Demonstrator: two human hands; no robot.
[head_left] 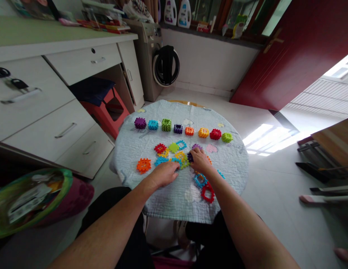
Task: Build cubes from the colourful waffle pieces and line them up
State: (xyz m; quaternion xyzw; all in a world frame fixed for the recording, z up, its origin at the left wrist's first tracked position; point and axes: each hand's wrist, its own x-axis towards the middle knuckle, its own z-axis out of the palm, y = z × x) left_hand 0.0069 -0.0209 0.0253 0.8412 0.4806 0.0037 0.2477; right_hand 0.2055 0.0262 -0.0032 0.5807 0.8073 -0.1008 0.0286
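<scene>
Flat, notched plastic building pieces in several colours lie loosely over the middle of a cloth-covered table (168, 198). My left hand (166, 175) rests low on the cloth, its fingers loosely bent beside a light blue piece (176, 160) and a yellow-green piece (184, 161). With its fingers curled down, my right hand (201, 160) grips a dark purple building piece (190, 157), mostly covered by the fingers. A lighter purple piece (196, 146) shows just behind that hand. Below its wrist are a blue square frame (200, 175) and a red ring-shaped piece (212, 194).
Across the table's far side runs a row of assembled blocks, from a purple block (140, 123) to a lime block (227, 137). An orange piece (143, 159) lies at left. A bin (67, 186) and a red stool (117, 112) stand left of the table.
</scene>
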